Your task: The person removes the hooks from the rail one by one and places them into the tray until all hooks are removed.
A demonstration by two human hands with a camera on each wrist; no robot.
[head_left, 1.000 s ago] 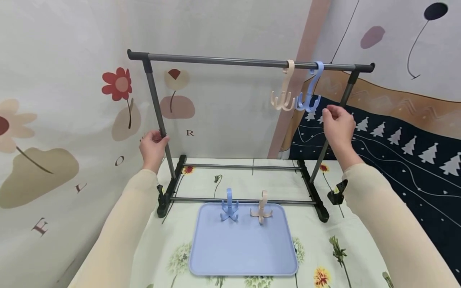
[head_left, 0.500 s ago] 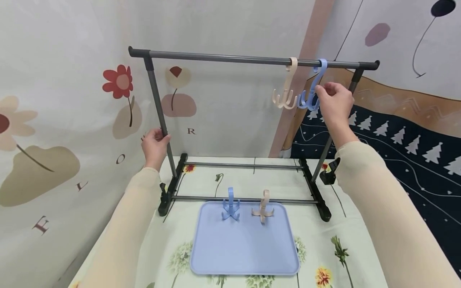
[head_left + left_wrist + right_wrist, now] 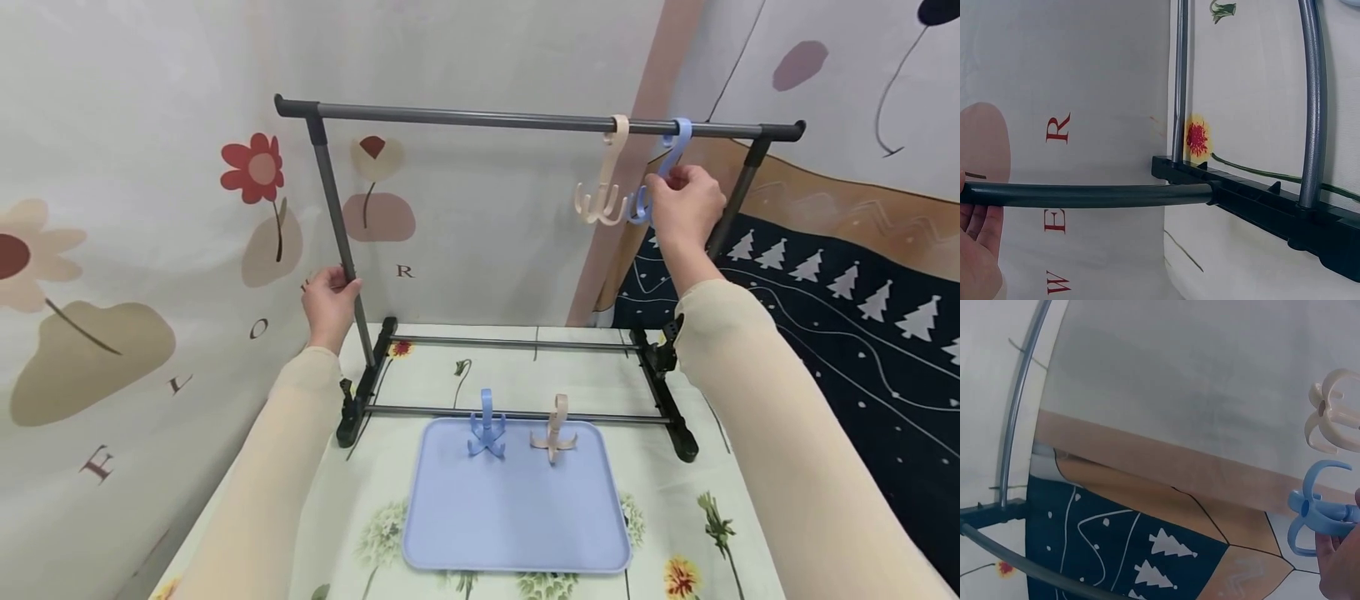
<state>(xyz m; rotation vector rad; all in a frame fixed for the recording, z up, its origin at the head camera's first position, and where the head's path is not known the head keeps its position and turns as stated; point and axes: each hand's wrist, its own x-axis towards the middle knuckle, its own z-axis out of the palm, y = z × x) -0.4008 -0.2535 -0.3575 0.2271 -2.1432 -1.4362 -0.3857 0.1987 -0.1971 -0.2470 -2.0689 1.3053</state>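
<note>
A dark metal garment rack (image 3: 465,117) stands on the table. My left hand (image 3: 328,307) holds its left upright, fingers and thumb about the tube; in the left wrist view the hand (image 3: 979,256) is partly cut off beside the upright (image 3: 1097,195). From the rail's right part hang a beige multi-prong hook (image 3: 611,167) and, right of it, a blue one (image 3: 678,142). My right hand (image 3: 684,204) pinches the blue hook's stem, covering part of its prongs. In the right wrist view the blue prongs (image 3: 1310,509) show beside the fingers.
A light blue tray (image 3: 517,517) lies in front of the rack, with another blue hook (image 3: 487,425) and another beige hook (image 3: 553,433) near its far edge. Black base feet (image 3: 678,433) support the rack. A printed cloth wall (image 3: 480,250) hangs close behind it.
My right hand has risen from beside the right upright, moved left and taken hold of the hanging blue hook. The left hand stays on the left upright. The view has shifted slightly.
</note>
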